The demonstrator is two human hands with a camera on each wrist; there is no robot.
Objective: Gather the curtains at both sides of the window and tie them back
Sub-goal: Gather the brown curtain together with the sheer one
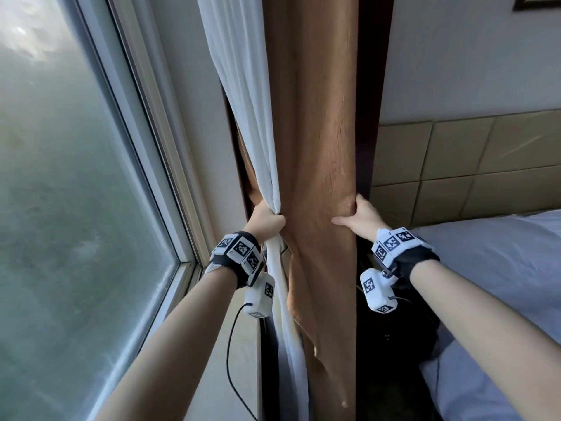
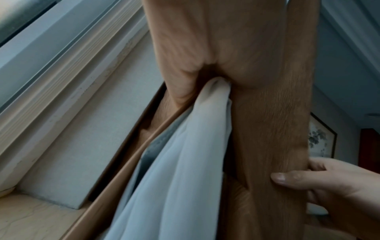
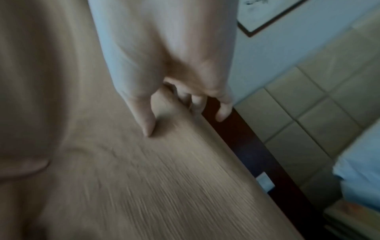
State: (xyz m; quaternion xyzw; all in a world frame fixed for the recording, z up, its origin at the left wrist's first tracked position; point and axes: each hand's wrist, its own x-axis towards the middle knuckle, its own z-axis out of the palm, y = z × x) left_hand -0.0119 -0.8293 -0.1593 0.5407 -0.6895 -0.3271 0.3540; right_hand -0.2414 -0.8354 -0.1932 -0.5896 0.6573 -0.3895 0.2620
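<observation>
A brown curtain [image 1: 318, 147] hangs in a gathered column beside the window, with a white sheer curtain [image 1: 243, 101] bunched along its left side. My left hand [image 1: 267, 219] grips the sheer curtain in a fist, tight against the brown curtain's left edge. My right hand [image 1: 349, 211] holds the brown curtain's right edge at the same height, thumb across the front and fingers wrapped behind. In the left wrist view the sheer curtain [image 2: 185, 162] folds into the brown curtain [image 2: 267, 113], and the right hand [image 2: 329, 186] clasps its edge. The blurred right wrist view shows the thumb [image 3: 144, 116] pressed on the brown curtain [image 3: 144, 178].
The window glass [image 1: 60, 208] and its frame [image 1: 145, 147] fill the left, with a sill [image 1: 239, 344] below. A dark wooden post [image 1: 376, 117] stands just behind the curtain. At the right are a bed with a white sheet [image 1: 501, 284] and a padded headboard [image 1: 470, 165].
</observation>
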